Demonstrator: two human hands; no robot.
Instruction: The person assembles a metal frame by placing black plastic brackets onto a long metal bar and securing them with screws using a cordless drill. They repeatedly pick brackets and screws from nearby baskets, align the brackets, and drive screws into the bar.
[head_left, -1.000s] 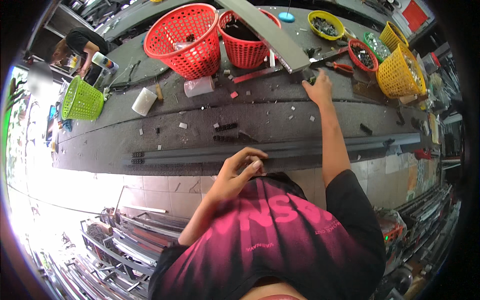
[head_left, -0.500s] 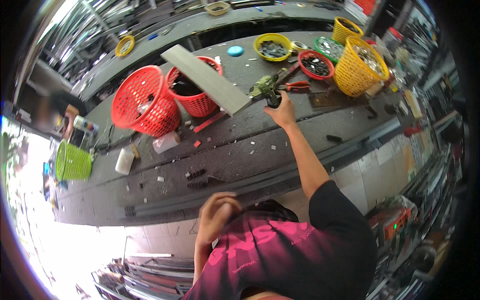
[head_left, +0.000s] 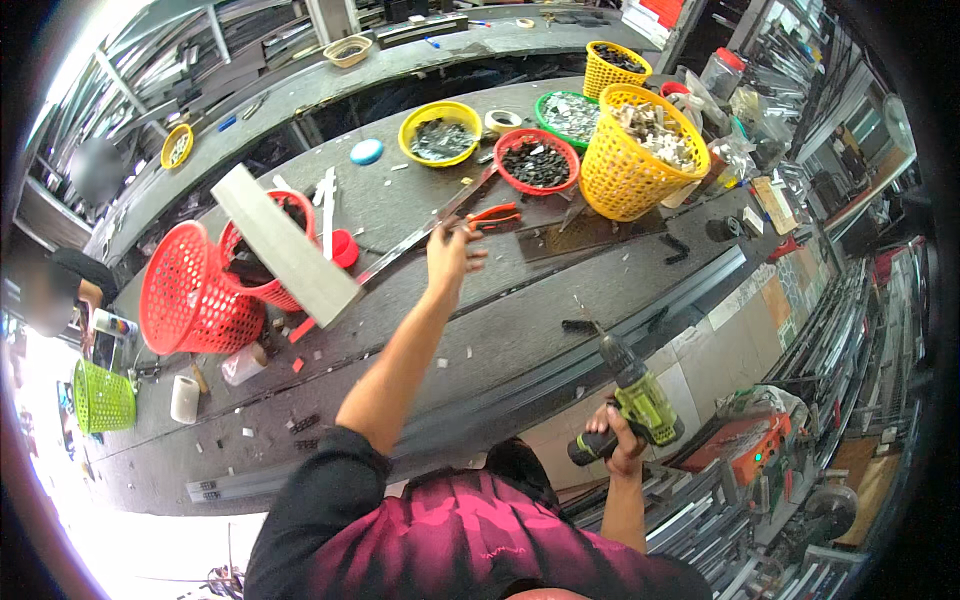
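In my right hand (head_left: 622, 442) is a green and black cordless drill (head_left: 640, 392), held by its grip in front of the bench's near edge. A thin bit points from it toward the bench. My left hand (head_left: 455, 262) reaches out over the dark bench with its fingers apart. Its fingertips are beside a long thin metal strip (head_left: 412, 241); whether they touch it I cannot tell. Just right of those fingers lie orange-handled pliers (head_left: 494, 216).
A pale flat bar (head_left: 285, 245) leans across a red basket (head_left: 236, 238), near a larger red basket (head_left: 190, 300). A red bowl (head_left: 537, 162) of black pieces and a yellow basket (head_left: 635, 160) stand at the far right. A long metal profile (head_left: 520, 372) lies along the near edge.
My right hand has lifted the drill off the bench and brought it back toward my right side. My left hand has gone from near my body out over the bench. The view has turned.
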